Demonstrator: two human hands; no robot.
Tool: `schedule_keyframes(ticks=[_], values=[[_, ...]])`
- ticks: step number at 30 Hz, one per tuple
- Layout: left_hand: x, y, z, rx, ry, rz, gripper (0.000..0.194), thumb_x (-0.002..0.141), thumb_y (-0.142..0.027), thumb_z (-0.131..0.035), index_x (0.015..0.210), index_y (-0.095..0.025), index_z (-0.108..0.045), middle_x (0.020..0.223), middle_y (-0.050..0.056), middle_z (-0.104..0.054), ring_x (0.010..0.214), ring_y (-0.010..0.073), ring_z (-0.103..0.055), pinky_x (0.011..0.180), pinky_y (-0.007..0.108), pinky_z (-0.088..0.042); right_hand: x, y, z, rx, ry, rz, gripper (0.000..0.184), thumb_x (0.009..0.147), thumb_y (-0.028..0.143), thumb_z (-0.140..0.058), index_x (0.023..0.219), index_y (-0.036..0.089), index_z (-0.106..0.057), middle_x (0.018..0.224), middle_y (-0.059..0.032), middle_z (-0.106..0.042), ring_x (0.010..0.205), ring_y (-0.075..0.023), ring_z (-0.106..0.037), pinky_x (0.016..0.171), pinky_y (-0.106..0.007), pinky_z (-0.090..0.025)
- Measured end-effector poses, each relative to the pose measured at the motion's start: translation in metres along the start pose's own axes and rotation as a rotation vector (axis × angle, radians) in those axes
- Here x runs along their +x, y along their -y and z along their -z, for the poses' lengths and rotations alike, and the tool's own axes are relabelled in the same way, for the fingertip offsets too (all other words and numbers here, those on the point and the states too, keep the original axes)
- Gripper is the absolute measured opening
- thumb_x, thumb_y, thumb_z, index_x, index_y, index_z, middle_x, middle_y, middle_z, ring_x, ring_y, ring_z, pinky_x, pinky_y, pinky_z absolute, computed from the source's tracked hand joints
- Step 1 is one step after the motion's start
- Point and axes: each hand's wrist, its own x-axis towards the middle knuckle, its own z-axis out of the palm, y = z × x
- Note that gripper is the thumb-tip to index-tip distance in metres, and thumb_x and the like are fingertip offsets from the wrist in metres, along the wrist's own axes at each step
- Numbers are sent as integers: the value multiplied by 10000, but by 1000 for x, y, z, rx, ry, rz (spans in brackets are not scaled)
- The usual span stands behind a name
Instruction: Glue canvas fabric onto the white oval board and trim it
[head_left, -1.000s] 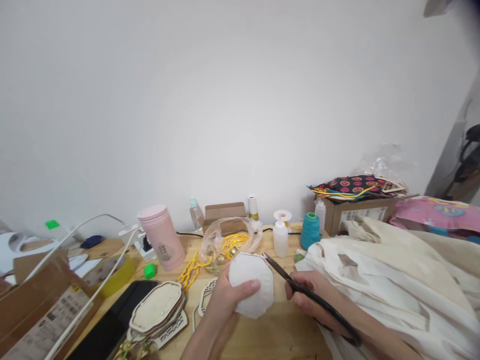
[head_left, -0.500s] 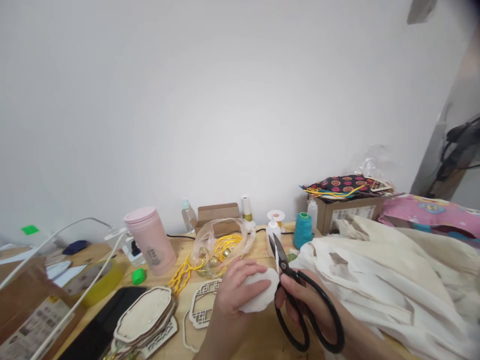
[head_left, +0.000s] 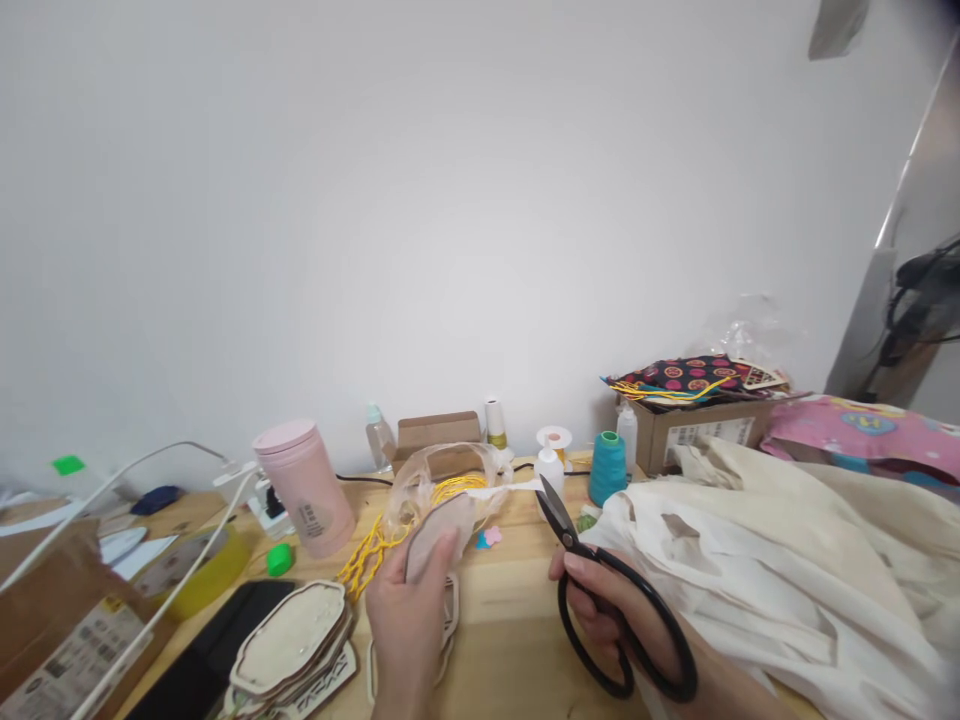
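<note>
My left hand [head_left: 411, 610] grips a flat, pale cloth-covered piece [head_left: 444, 532], thumb on its near face, with the piece tilted up and a darker edge showing. From its top a thin white strip [head_left: 504, 490] reaches right to the scissor tips. Black-handled scissors [head_left: 571, 540] are in my right hand [head_left: 619, 600], fingers through the loops, blades pointing up and left and nearly together. Beneath my left hand lie wooden lattice frames [head_left: 450, 625], partly hidden. Small blue and pink flower shapes [head_left: 491, 537] rest just beyond.
White fabric [head_left: 735, 560] is heaped on the right. Behind stand a teal thread cone [head_left: 607, 470], a white bottle [head_left: 550, 468] and a plastic bag with yellow cords [head_left: 457, 487]. Stacked wooden plaques [head_left: 289, 635], a pink cup [head_left: 306, 490] and a black phone-like slab [head_left: 217, 650] sit left.
My left hand has moved left and turned the pale piece up on edge, away from the scissors. The white strip now stretches between them, and the flower shapes have come into view.
</note>
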Motion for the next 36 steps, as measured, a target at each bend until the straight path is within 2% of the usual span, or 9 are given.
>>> schedule_keyframes(ticks=[2, 5, 8, 11, 14, 20, 25, 32, 36], values=[[4, 1, 2, -123, -10, 120, 327, 574, -345, -699, 864, -205, -648, 843, 9, -702, 783, 201, -623, 689, 290, -487, -1, -1, -1, 2, 12, -36, 339, 716, 494, -568, 761, 160, -534, 535, 69, -373, 417, -47, -280, 359, -153, -202], [6, -1, 2, -330, 79, 220, 368, 601, -293, -697, 945, -206, -601, 798, -13, -705, 707, 161, -639, 612, 244, -504, -1, -4, -2, 49, 71, -85, 391, 715, 543, -537, 815, 165, -537, 569, 57, -394, 431, -51, -300, 375, -158, -202], [6, -4, 1, -475, 178, 301, 312, 629, -198, -679, 930, -201, -599, 749, -21, -710, 646, 124, -640, 578, 203, -506, -1, -3, -2, 74, 214, -6, 466, 704, 601, -499, 869, 166, -529, 622, 41, -407, 470, -65, -332, 422, -182, -262], [5, -6, 0, -555, 295, 409, 161, 635, -137, -657, 791, -155, -624, 672, -3, -703, 537, 97, -620, 506, 170, -492, -4, 4, -2, -179, 293, 134, 414, 734, 551, -511, 869, 161, -536, 643, 25, -425, 542, -93, -383, 495, -210, -317], [3, -5, 2, -568, 397, 502, 86, 608, -123, -661, 684, -124, -622, 553, 12, -671, 450, 107, -593, 436, 177, -472, -8, 10, -4, -464, 276, 214, 373, 793, 519, -447, 829, 163, -548, 587, 41, -398, 516, -90, -361, 467, -198, -297], [-2, -6, 2, -548, 428, 475, 211, 544, -147, -699, 735, -144, -608, 525, -8, -648, 431, 126, -587, 396, 189, -445, -7, 8, -9, -685, 199, 149, 454, 779, 575, -401, 763, 154, -569, 503, 63, -344, 426, -72, -335, 382, -192, -220], [-7, -5, -1, -508, 451, 461, 442, 516, -183, -730, 930, -139, -582, 612, 22, -677, 572, 185, -636, 428, 202, -447, -10, 6, -13, -675, 112, 180, 479, 801, 579, -343, 739, 152, -551, 438, 72, -335, 372, -62, -292, 364, -203, -187], [-8, -2, -2, -523, 512, 437, 352, 592, -180, -698, 917, -145, -565, 656, 19, -683, 484, 102, -564, 421, 179, -420, -6, 4, -11, -758, 89, 214, 376, 814, 443, -394, 547, 178, -401, 505, 57, -271, 458, -74, -250, 387, -206, -176], [-9, -2, -2, -537, 512, 413, 361, 597, -168, -694, 932, -141, -563, 668, 24, -682, 493, 103, -566, 440, 187, -440, -6, 5, -12, -797, 75, 194, 360, 809, 418, -391, 537, 184, -361, 511, 57, -250, 461, -76, -246, 387, -208, -178]])
